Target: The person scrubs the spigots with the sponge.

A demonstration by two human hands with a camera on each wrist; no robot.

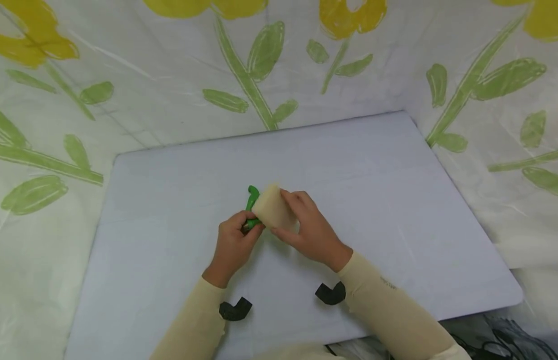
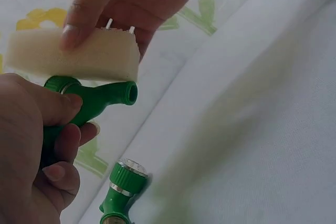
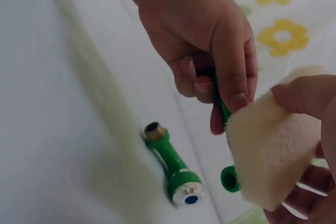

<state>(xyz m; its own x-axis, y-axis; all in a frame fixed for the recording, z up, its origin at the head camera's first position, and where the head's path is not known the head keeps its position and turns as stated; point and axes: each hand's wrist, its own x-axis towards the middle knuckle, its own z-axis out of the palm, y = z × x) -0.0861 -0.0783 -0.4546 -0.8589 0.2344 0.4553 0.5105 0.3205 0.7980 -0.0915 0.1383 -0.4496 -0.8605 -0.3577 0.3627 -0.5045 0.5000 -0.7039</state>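
Observation:
My left hand [image 1: 232,243] grips a green faucet [image 2: 97,100] by its body, thumb along the top, its open spout pointing away from the palm in the left wrist view. The right hand [image 1: 314,229] holds a cream sponge block [image 1: 275,209], thumb on one face and fingers on the other. The sponge's long edge lies against the top of the held faucet and hides part of it in the right wrist view. Below the hands, a second green faucet [image 3: 176,160] lies on the white table, with a brass threaded end and a silver cap with a blue dot.
The white table [image 1: 373,175] spreads around both hands. White sheeting painted with yellow flowers [image 1: 353,20] and green leaves hangs behind and at the sides. Dark curved pieces [image 1: 235,309] sit by both sleeves. Black cables [image 1: 508,335] lie past the table's front right edge.

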